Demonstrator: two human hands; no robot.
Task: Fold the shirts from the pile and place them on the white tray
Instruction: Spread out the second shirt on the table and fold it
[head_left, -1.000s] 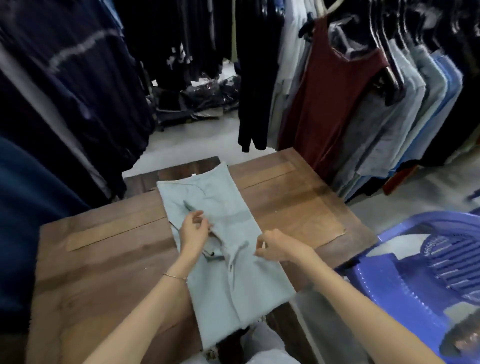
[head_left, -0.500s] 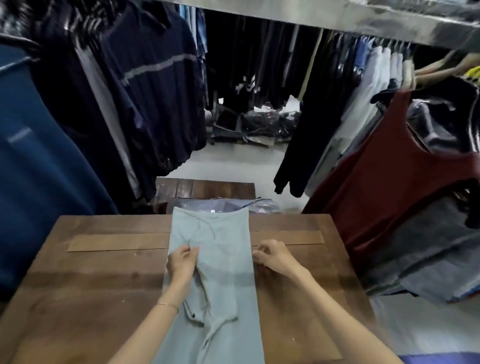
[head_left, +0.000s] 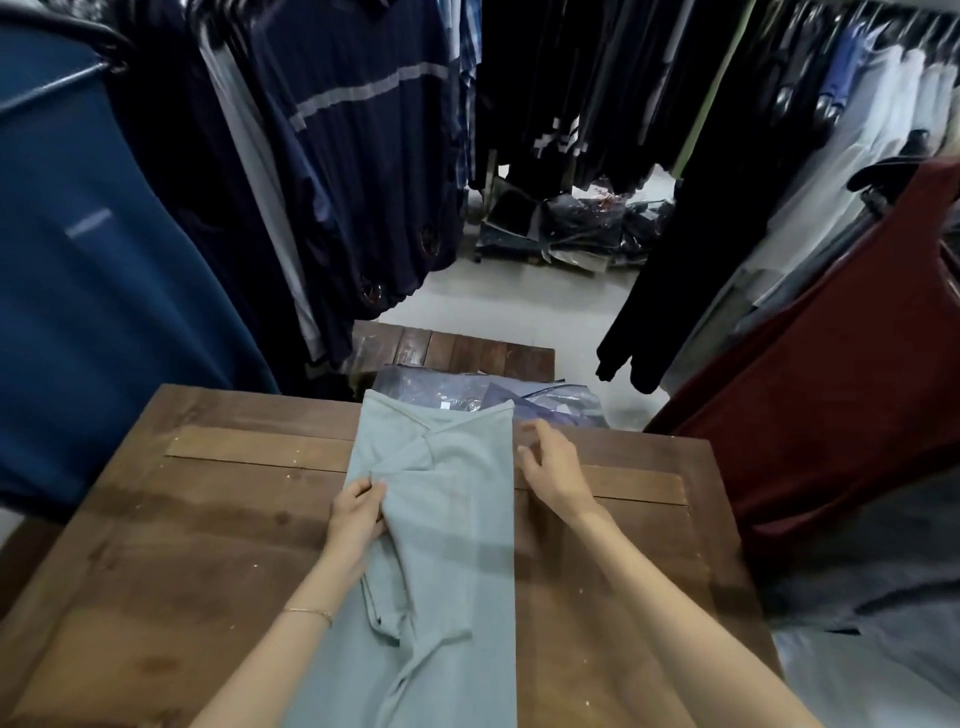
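Note:
A pale grey-green shirt (head_left: 452, 519) lies lengthwise down the middle of the wooden table (head_left: 208, 545), folded into a long narrow strip that reaches the far edge. My left hand (head_left: 358, 514) pinches a fold of the fabric at the strip's left edge. Just off the strip's right edge, near the far end, my right hand (head_left: 550, 467) hovers with its fingers loosely spread and holds nothing. No white tray is in view.
Plastic-wrapped clothes (head_left: 488, 397) lie just beyond the table's far edge on a lower wooden bench (head_left: 457, 348). Racks of hanging garments close in on both sides: dark blue ones (head_left: 104, 260) at left, a maroon top (head_left: 831, 395) at right. More bagged items (head_left: 571, 223) sit on the floor.
The view has tilted up and the shirt now lies straight. My right hand let go of the shirt's right edge and moved toward the far end. My left hand still holds the left fold.

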